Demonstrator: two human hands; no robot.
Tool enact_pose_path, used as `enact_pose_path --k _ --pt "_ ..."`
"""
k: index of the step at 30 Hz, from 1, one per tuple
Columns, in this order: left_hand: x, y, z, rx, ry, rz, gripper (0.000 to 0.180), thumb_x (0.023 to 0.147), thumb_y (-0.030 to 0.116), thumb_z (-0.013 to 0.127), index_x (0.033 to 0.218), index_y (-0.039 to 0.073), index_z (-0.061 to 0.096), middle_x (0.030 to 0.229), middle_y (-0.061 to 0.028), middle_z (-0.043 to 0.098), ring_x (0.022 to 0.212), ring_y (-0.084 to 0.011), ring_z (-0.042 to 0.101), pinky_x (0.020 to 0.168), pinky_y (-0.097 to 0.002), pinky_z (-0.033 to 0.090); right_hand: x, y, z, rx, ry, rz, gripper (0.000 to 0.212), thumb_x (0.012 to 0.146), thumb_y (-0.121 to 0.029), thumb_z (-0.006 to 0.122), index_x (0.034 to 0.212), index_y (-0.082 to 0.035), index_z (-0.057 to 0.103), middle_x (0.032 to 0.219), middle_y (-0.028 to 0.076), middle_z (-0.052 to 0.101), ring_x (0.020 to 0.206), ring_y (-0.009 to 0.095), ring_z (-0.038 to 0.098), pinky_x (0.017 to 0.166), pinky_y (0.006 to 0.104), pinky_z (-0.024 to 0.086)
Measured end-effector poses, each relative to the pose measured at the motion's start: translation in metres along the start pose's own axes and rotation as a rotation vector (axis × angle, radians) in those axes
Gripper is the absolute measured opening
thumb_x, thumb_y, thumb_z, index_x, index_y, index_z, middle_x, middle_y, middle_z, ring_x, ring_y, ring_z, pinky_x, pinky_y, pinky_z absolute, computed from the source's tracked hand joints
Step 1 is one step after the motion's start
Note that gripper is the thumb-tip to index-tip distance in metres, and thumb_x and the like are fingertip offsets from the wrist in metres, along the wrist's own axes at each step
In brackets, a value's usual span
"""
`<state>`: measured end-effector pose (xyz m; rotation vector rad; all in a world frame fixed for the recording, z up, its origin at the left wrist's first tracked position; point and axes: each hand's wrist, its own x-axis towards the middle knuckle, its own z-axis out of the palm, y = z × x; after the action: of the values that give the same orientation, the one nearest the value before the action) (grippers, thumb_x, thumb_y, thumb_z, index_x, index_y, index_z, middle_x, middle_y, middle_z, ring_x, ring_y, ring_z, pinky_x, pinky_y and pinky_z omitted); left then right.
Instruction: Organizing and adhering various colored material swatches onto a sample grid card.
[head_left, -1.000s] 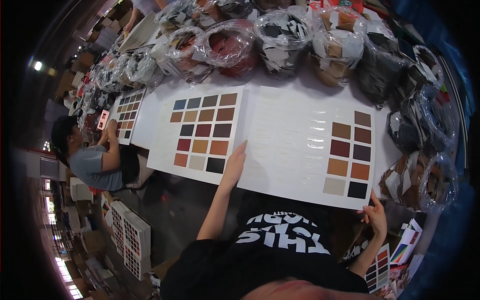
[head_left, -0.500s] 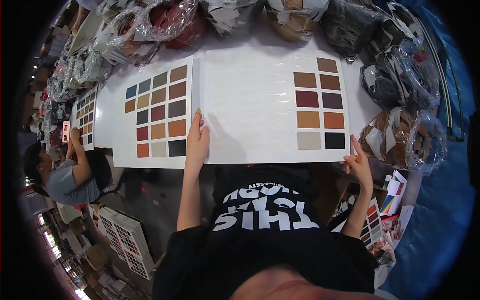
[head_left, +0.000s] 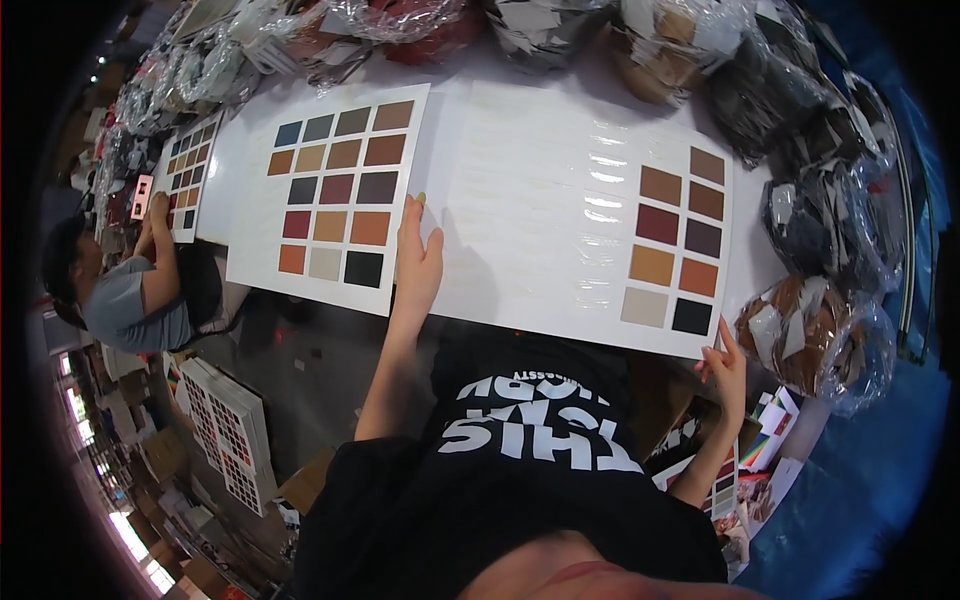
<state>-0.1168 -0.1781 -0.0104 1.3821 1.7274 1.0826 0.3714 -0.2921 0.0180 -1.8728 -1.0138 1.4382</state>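
Two white panels with colour swatches lie side by side on the white table. The left swatch panel point(head_left: 262, 230) carries rows of blue, brown, red, grey and black squares. Its right edge is between the fingers of my left hand point(head_left: 417, 265), the thumb pointing up. On the right swatch panel point(head_left: 520, 220), squares fill two columns near the right edge, and shiny, clear strips run across the white part. My right hand point(head_left: 728, 375) is at that panel's near right corner, index finger stretched along the edge, the other fingers loosely bent and holding nothing visible.
Plastic-wrapped bundles of coloured pieces point(head_left: 790, 325) line the table's far and right sides. At the left, a co-worker point(head_left: 140, 300) handles another swatch panel point(head_left: 187, 165). A stack of swatch boards point(head_left: 232, 440) stands lower left; a box of cards point(head_left: 690, 425) is beside my right arm.
The whole view has turned clockwise, so the panels now slope down to the right. Both hands keep their places at the panel edges.
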Motion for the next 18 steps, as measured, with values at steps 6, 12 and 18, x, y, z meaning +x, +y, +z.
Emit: enact_pose_path --k 6,12,18 --pt "0.018 -0.002 -0.030 -0.007 -0.038 -0.074 0.052 0.096 0.013 0.048 0.142 -0.006 0.032 0.147 -0.0219 0.036 0.138 -0.0303 0.033 0.112 -0.0359 0.028 -0.005 -0.025 -0.007 -0.284 0.132 0.000 0.049 0.092 -0.009 0.058 0.140 -0.013 0.048 0.071 -0.005 0.054 0.057 0.003 0.040 0.048 0.0192 0.032" --pt "0.114 0.054 -0.098 0.151 0.059 0.163 0.030 0.095 0.015 0.055 0.122 0.003 0.059 0.108 -0.0040 0.067 0.090 -0.0088 0.059 0.075 -0.0252 0.047 0.016 -0.088 0.018 -0.528 0.322 -0.319 0.030 0.092 -0.006 0.057 0.122 -0.006 0.064 0.079 0.004 0.064 0.064 0.006 0.046 0.058 0.0230 0.040" --pt "0.306 0.088 -0.180 0.630 0.320 0.566 0.026 0.090 0.014 0.054 0.113 0.009 0.066 0.101 -0.0154 0.068 0.086 -0.0262 0.067 0.079 -0.0359 0.049 0.072 -0.161 0.105 -0.567 0.057 -0.643 0.025 0.089 -0.003 0.061 0.113 -0.004 0.068 0.090 0.012 0.071 0.068 0.012 0.063 0.062 0.0247 0.048"
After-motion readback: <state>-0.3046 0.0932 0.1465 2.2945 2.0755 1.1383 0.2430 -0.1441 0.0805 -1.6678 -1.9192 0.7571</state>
